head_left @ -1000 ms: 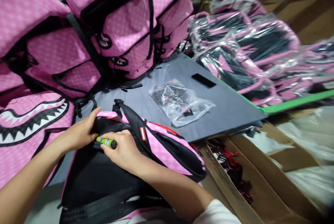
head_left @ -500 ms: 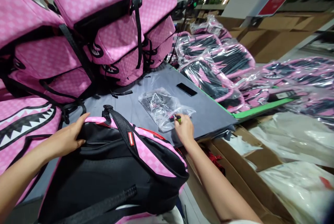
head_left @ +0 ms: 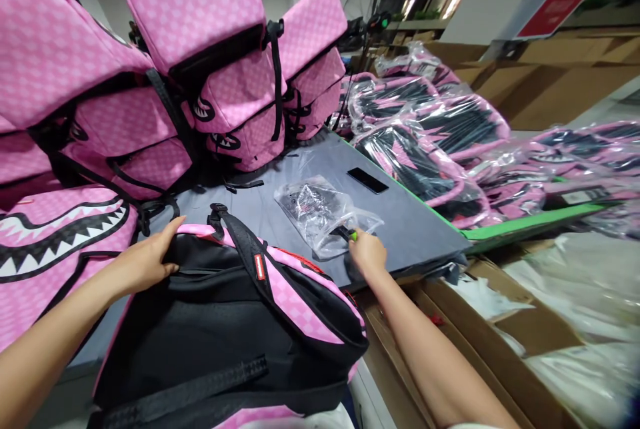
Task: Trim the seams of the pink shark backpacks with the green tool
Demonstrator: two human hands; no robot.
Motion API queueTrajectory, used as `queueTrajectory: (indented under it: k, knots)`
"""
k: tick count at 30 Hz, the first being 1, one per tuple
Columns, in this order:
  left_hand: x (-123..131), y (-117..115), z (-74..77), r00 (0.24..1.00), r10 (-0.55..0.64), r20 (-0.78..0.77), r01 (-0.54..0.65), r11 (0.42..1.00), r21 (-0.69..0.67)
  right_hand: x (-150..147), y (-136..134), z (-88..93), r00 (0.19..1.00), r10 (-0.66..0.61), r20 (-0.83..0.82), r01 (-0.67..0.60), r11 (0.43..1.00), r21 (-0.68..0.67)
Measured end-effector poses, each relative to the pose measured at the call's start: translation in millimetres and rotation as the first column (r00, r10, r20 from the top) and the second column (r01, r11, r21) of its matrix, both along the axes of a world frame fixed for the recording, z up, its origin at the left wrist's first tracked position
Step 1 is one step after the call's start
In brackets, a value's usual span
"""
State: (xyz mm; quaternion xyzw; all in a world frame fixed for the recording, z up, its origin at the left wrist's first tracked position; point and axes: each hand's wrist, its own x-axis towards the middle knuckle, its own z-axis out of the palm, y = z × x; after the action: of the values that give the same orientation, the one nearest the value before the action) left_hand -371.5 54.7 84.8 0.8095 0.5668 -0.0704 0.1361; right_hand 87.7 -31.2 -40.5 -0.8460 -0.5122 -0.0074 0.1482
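A pink and black backpack (head_left: 260,322) lies in front of me on the grey table (head_left: 400,216), back panel up. My left hand (head_left: 145,259) rests on its top edge, fingers curled over the fabric. My right hand (head_left: 367,252) is stretched out to the right, closed around a green marker (head_left: 350,235) whose dark tip pokes out. That hand is at the edge of a clear plastic bag (head_left: 320,212) holding small dark parts.
Pink shark-mouth backpacks (head_left: 200,69) are stacked at the left and back. Bagged backpacks (head_left: 430,142) lie along the right. A black phone (head_left: 367,180) sits on the table. Open cardboard boxes (head_left: 500,329) stand low on the right.
My right hand left the backpack with the green marker and moved right to the plastic bag. The left hand stayed on the backpack's top. The view tilted up.
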Motion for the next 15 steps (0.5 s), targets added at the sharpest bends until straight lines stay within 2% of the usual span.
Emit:
queueTrajectory:
  k: [3, 5, 6, 7, 8, 9, 10, 11, 12, 13, 14, 15]
  knots:
    - [-4.2, -3.0, -5.9, 0.999, 0.007, 0.054, -0.011, 0.998, 0.066, -3.0, -18.0, 17.9, 0.995, -0.091, 0.028, 0.092, 0.995, -0.031]
    - [-4.0, -10.3, -7.7, 0.99, -0.023, 0.14, 0.003, 0.99, 0.141, -15.0, -29.6, 35.3, 0.998, -0.06, 0.021, 0.058, 0.995, 0.083]
    - [-1.8, -16.0, -6.9, 0.981, -0.047, 0.189, 0.006, 0.977, 0.213, -24.7, -34.7, 45.5, 1.0, 0.018, 0.007, -0.019, 0.98, 0.197]
    - [2.1, -23.2, -4.7, 0.967, -0.076, 0.241, -0.001, 0.952, 0.306, -36.7, -39.1, 56.6, 0.989, 0.148, 0.0, -0.139, 0.929, 0.343]
    - [7.7, -31.8, -1.3, 0.948, -0.106, 0.299, -0.027, 0.912, 0.409, -51.0, -42.9, 68.2, 0.95, 0.312, 0.016, -0.282, 0.834, 0.475]
    - [14.8, -41.6, 2.9, 0.919, -0.136, 0.37, -0.073, 0.864, 0.498, -66.9, -46.2, 79.6, 0.881, 0.47, 0.053, -0.414, 0.711, 0.568]
    - [22.9, -52.5, 7.5, 0.873, -0.167, 0.458, -0.129, 0.827, 0.547, -84.0, -48.8, 90.4, 0.797, 0.596, 0.102, -0.521, 0.592, 0.615]
    - [31.5, -63.9, 11.7, 0.808, -0.189, 0.558, -0.176, 0.826, 0.535, -101.4, -51.0, 99.9, 0.713, 0.687, 0.144, -0.603, 0.495, 0.626]
    - [39.9, -75.2, 15.0, 0.72, -0.186, 0.668, -0.198, 0.868, 0.456, -118.3, -52.6, 107.8, 0.637, 0.751, 0.175, -0.663, 0.418, 0.622]
    - [47.4, -85.7, 17.1, 0.615, -0.14, 0.776, -0.184, 0.931, 0.314, -134.0, -53.9, 113.8, 0.568, 0.798, 0.201, -0.712, 0.354, 0.607]
    - [53.6, -94.9, 17.8, 0.509, -0.051, 0.859, -0.119, 0.984, 0.129, -148.1, -54.9, 118.0, 0.501, 0.837, 0.221, -0.755, 0.296, 0.585]
    - [58.1, -102.3, 17.0, 0.425, 0.066, 0.903, -0.012, 0.998, -0.068, -160.0, -55.7, 120.4, 0.434, 0.868, 0.24, -0.79, 0.239, 0.564]
